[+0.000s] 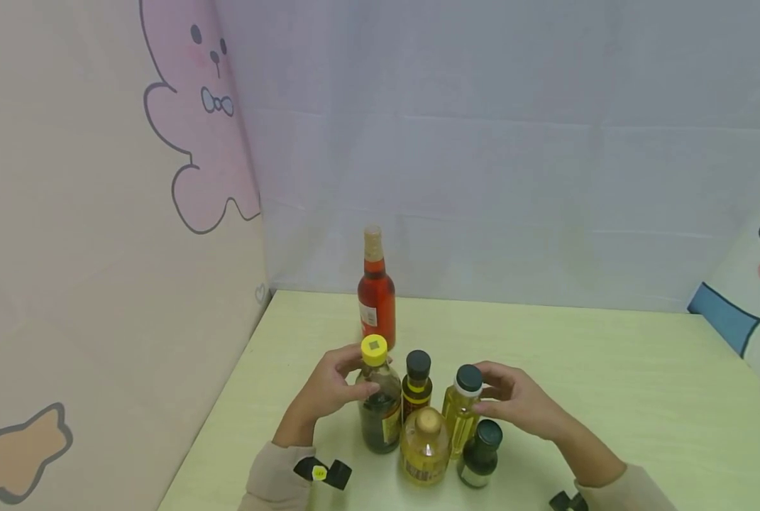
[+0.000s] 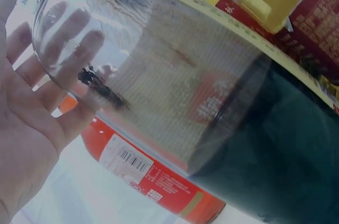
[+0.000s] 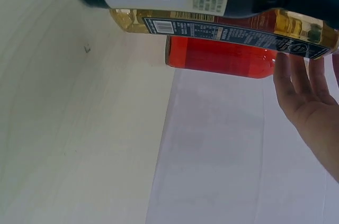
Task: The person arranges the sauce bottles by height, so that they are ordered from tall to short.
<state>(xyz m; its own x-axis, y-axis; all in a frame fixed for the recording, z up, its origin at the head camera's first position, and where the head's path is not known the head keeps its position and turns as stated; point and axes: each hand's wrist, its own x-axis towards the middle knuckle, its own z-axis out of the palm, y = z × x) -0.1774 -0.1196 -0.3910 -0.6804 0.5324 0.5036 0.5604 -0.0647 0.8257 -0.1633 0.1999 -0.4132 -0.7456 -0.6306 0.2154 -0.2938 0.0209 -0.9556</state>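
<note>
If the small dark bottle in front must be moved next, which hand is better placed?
Probably the right hand: it holds the slim bottle right beside the small dark bottle. The left hand holds the yellow-capped bottle, farther across, with the gold-capped bottle between.

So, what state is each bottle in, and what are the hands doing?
Yellow-capped bottle: upright, capped, partly filled.
Slim black-capped bottle: upright, capped.
Gold-capped bottle: upright, capped.
White-collared bottle: upright, capped.
Small dark bottle: upright, capped.
Red bottle: upright, behind the others.
Left hand: holds the yellow-capped bottle.
Right hand: holds the white-collared bottle.
</note>
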